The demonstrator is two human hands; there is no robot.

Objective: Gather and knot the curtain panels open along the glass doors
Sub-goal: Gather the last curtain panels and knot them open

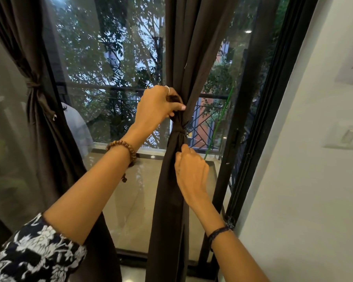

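A: What fills the view?

B: The glass doors (114, 82), dark-framed, with trees outside. Against them hang two brown curtain panels. The left panel (39, 110) is already cinched at its waist. The middle panel (171, 200) hangs straight down in front of the person, its long axis vertical, gathered into a narrow column.

A: And the hands?

B: Both are on that middle panel. The left hand (158, 107) sits higher, fingers curled round a bunch of cloth just above the knot (179, 132). The right hand (191, 171) is just below the knot, thumb and fingers pinching the fabric there, its tips almost touching the wrap.

A: So which relation matters?

B: The knot lies between the hands, along the vertical run of cloth. I'd judge the right hand nearer to it, so tightening probably means pulling down with the right while the left holds the gather above.

A: Anything smaller?

B: A beaded bracelet (122, 148) on the left wrist.
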